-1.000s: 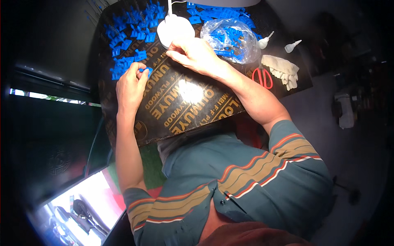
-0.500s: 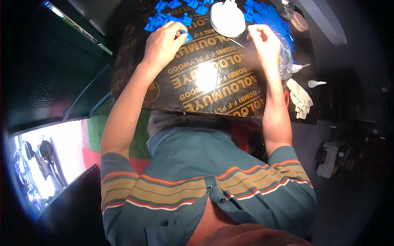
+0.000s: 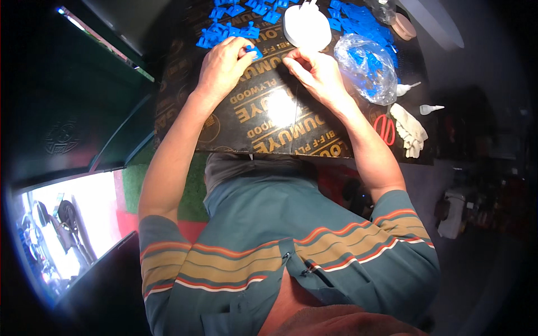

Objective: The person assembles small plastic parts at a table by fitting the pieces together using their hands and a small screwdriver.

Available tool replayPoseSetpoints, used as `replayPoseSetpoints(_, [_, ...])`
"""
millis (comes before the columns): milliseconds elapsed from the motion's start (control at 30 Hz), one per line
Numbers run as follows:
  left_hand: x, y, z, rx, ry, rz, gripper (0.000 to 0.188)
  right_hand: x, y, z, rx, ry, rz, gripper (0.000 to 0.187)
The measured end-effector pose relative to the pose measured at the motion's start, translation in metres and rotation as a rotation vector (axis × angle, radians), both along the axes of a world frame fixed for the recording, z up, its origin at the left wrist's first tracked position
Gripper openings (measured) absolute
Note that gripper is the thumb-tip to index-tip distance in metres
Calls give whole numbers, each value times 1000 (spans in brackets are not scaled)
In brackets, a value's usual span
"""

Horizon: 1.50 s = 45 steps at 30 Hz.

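Two hands closer together now over the board [image 3: 269, 120]. Left hand [image 3: 221, 64] gripping a blue clip [image 3: 255, 54] same as before; right hand [image 3: 314, 73] off the white disc [image 3: 307, 28], fingers pinched, contents unclear. Looks mid-assembly.

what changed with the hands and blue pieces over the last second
The left hand now pinches a small blue piece at the near edge of the blue pile; a second ago its fingers lay among the loose pieces there. The right hand has drawn back from the white disc, fingers pinched together. Bag, scissors and dark board stayed put.
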<state>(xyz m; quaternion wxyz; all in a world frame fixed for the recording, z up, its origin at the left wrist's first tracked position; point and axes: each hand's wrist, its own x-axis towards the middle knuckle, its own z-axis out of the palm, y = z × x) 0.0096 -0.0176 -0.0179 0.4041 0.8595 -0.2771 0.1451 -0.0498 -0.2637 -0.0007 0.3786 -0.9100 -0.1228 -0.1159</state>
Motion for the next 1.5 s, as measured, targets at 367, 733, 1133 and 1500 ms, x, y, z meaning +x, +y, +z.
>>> replayPoseSetpoints(367, [-14, -22, -5, 46, -23, -139, 25, 7, 24, 10, -60, 118, 48, 45])
replayPoseSetpoints(733, [-16, -22, -3, 111, 32, -91, 54, 22, 31, -3, -196, -139, 69, 40])
replayPoseSetpoints(1133, [-16, -22, -3, 110, -9, -104, 25, 21, 34, -3, -288, -319, 82, 23])
replayPoseSetpoints(1500, [-12, -26, -4, 144, 141, 0, 29, 3, 47, 49, -387, -371, 67, 18])
